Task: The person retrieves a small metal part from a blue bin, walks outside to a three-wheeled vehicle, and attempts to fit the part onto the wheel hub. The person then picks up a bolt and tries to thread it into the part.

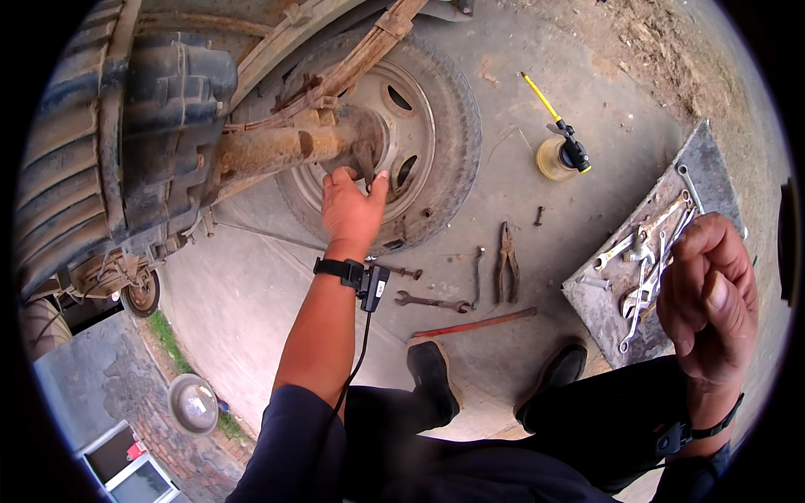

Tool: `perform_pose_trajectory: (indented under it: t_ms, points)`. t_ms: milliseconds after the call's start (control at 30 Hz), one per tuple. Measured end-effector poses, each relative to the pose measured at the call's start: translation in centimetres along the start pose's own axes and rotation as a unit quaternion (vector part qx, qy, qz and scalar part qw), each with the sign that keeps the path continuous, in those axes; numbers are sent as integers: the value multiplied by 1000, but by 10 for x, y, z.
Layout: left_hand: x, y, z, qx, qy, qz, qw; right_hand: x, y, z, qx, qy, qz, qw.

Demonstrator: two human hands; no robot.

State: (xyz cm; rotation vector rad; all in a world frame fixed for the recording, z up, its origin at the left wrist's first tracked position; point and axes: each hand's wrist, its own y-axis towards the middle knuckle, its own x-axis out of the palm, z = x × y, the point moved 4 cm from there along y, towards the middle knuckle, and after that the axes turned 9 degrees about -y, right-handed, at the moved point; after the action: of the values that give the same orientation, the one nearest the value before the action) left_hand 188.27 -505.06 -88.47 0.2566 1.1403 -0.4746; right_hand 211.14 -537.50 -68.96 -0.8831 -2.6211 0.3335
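Observation:
My left hand (353,206) reaches to the hub end of a rusty axle (277,151). Its fingers and thumb close around a dark rusty lever (366,156) behind the wheel (457,126); the fingertips are partly hidden. Raised at the right, my right hand (713,293) is closed, fingers curled and thumb bent against them. Whatever it may hold cannot be made out. Beyond it, several wrenches (641,277) lie on a grey metal tray (713,159). Pliers (507,264), an open-ended wrench (434,303) and a red bar (475,323) rest on the concrete.
A yellowish spray bottle (557,158) with a black head stands right of the wheel. Loose bolts (539,216) lie nearby. Ribbed, rusty vehicle underparts (176,126) fill the upper left. A metal basin (193,404) sits lower left. My shoes (433,381) are below the red bar.

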Motion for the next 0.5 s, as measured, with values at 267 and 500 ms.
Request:
perform_pose_trajectory:
  t_ms: [267, 500]
  points:
    - [-7, 14, -27, 7, -103, -20, 994, 24, 15, 5, 6, 3, -27, 1000]
    - [-11, 24, -25, 21, -89, -65, 994, 35, 22, 7, 4, -2, -22, 1000]
